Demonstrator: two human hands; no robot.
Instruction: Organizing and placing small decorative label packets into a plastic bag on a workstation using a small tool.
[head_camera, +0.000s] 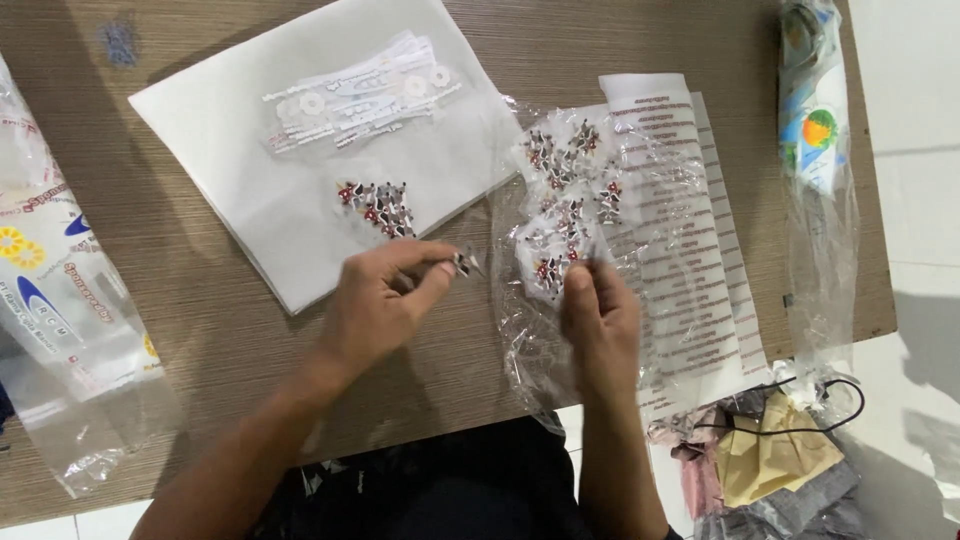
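Small sticker (465, 263) in left hand (385, 300) pinch grip; right hand (598, 315) fingers curled, pinching clear plastic bag (570, 240).

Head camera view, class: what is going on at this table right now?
A person sits at a wooden table. The left hand pinches one small dark, patterned piece at its fingertips. The right hand grips a clear plastic bag holding many similar pieces. More of them lie in a small pile on a white sheet. A printed paper lies under the bag.
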